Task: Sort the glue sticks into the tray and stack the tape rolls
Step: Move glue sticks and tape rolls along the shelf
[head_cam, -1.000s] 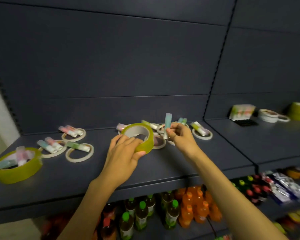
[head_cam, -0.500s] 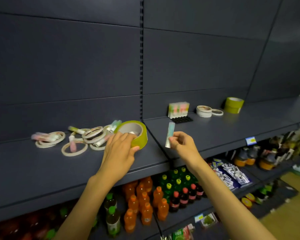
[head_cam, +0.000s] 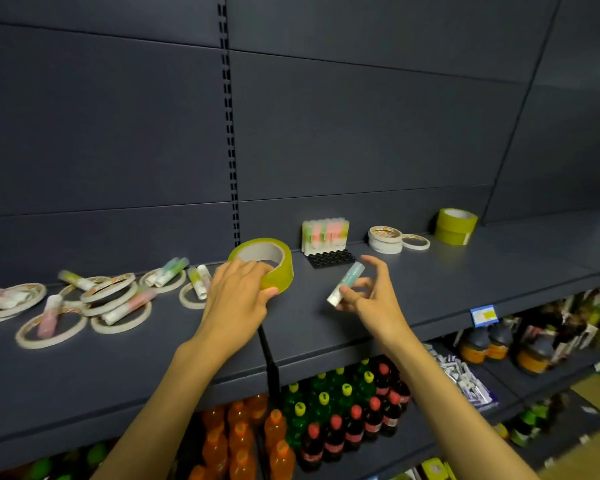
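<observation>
Our left hand [head_cam: 238,299] curls its fingers round the yellow-green tape roll [head_cam: 265,263], tilted above the shelf [head_cam: 430,292]. Our right hand [head_cam: 371,299] pinches the glue stick [head_cam: 345,287], other fingers spread; its long axis slants, cap far-right.

one head-worn view looks forward and slightly down, close to the dark shelf [head_cam: 430,292], its back panel filling the frame above, bottles [head_cam: 326,410] below.

Both arms are bare the whole way up to the bottom edge of the shot, left hand [head_cam: 238,299] and right hand [head_cam: 374,299] bare too, slim forearms, short plain nails on the fingers.
</observation>
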